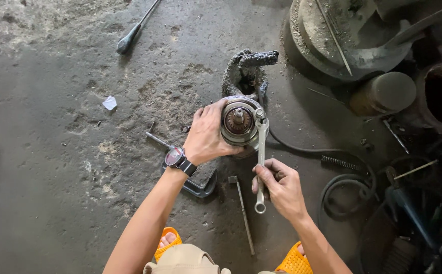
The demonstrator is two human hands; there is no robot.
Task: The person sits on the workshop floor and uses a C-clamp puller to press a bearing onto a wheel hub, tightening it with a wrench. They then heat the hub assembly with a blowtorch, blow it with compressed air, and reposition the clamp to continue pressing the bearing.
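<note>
So you've got your left hand (208,137) wrapped around the side of that round metal assembly (238,124), which sits on the concrete floor (53,152) right out in front of your knees, and your right hand (281,187) is closed around the lower shank of a combination wrench (261,162) whose top end sits against the rim of the part, just off your left fingertips. That housing looks like solid steel or cast metal, greasy and rusty brown inside with a stubby shaft poking up the middle, so I'd guess it's heavy for its size and slick. Gripping the outer wall with a full palm like you're doing seems the sanest hold, fingers off the open face. The wrench is polished, stiff and thin, and I'd say holding it near the free ring end gives you the most leverage, though oily fingers could slide on it. Behind the part, past your left hand, there's a crusty dark lump of rag (246,71) that looks soft and oil-soaked. Under your left wrist lies a black L-shaped bar (200,187), and between your hands a long thin rod (244,215) with a square head. A screwdriver (132,35) lies well away up left, and a black hose (332,172) coils off to your right.
</note>
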